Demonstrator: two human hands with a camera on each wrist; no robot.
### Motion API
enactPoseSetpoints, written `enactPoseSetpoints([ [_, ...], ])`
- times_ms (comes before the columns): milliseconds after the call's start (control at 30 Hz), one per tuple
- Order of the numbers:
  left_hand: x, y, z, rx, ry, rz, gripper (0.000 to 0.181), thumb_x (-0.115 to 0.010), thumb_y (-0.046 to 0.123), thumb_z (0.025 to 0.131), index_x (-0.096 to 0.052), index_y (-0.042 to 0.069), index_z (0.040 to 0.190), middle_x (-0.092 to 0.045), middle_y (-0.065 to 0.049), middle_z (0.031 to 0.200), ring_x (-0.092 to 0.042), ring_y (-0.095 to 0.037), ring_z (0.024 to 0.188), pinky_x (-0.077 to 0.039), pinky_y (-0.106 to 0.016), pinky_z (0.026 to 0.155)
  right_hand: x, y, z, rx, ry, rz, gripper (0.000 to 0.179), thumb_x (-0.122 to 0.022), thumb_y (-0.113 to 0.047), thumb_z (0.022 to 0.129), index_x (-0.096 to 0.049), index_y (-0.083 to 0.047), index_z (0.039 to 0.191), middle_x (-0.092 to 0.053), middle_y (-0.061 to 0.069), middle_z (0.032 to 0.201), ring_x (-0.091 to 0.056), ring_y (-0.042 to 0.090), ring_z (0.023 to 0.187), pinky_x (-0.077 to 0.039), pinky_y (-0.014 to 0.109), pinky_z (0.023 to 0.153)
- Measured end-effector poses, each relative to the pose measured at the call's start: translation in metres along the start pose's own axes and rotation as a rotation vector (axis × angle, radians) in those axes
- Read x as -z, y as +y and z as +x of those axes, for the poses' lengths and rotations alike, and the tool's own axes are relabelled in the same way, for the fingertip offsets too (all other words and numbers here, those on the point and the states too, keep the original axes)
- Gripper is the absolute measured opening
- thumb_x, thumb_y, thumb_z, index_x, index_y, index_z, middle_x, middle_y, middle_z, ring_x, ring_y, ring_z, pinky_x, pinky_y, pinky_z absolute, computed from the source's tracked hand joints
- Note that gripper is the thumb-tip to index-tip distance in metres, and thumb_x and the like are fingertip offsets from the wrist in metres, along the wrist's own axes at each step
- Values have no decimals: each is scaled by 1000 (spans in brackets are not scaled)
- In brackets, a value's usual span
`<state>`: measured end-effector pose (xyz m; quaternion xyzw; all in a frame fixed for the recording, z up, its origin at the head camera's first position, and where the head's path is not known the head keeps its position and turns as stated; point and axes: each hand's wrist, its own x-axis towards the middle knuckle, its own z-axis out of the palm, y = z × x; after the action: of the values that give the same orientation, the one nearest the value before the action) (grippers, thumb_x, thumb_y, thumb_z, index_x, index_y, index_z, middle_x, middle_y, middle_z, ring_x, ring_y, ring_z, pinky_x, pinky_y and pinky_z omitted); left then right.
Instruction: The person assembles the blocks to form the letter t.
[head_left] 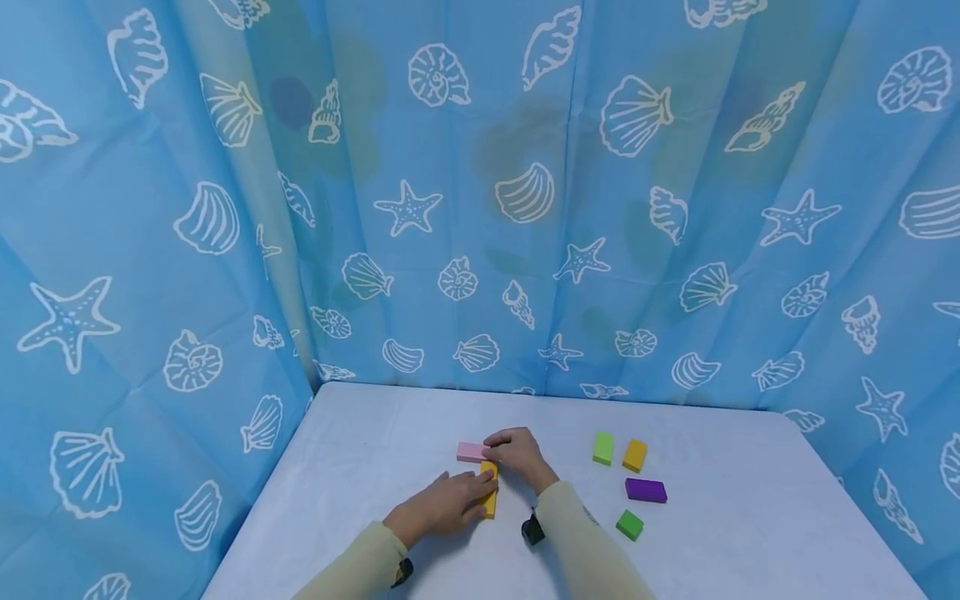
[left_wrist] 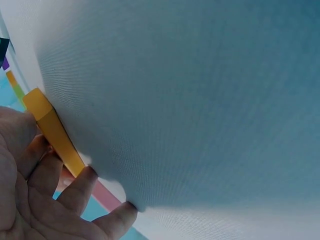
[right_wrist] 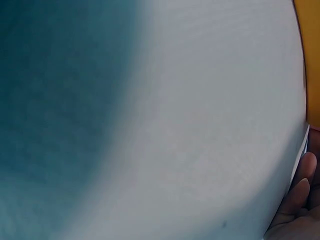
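Note:
A long yellow block (head_left: 489,505) lies on the white table, pointing away from me. My left hand (head_left: 444,502) holds it from the left, with fingers across its top and the thumb by its near end. In the left wrist view, two fingertips (left_wrist: 129,210) touch the tablecloth. Crosswise at the yellow block's far end lies a pink block (head_left: 470,452). My right hand (head_left: 520,455) pinches the pink block's right end, which the fingers hide. Only part of the right hand (right_wrist: 300,200) shows in the right wrist view, below the yellow block (right_wrist: 314,60).
Right of my hands lie a light green block (head_left: 603,447), a shorter yellow block (head_left: 634,455), a purple block (head_left: 646,490) and a green block (head_left: 630,525). A blue shell-patterned curtain (head_left: 465,225) hangs behind the white table (head_left: 375,425) and along its sides.

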<state>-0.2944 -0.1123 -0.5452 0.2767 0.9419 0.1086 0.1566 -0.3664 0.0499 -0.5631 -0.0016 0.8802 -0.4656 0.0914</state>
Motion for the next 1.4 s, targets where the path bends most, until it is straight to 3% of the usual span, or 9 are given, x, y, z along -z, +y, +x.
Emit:
enactPoseSetpoints([
  [1400, -1, -1, 0, -9, 4, 12, 52, -53, 44, 100, -44, 30, 149, -39, 11, 157, -43, -23, 143, -37, -64, 109, 0, -2, -1, -24, -16, -6, 13, -74, -18, 88, -77, -15, 101, -72, 4, 107, -61, 24, 98, -51, 49, 101],
])
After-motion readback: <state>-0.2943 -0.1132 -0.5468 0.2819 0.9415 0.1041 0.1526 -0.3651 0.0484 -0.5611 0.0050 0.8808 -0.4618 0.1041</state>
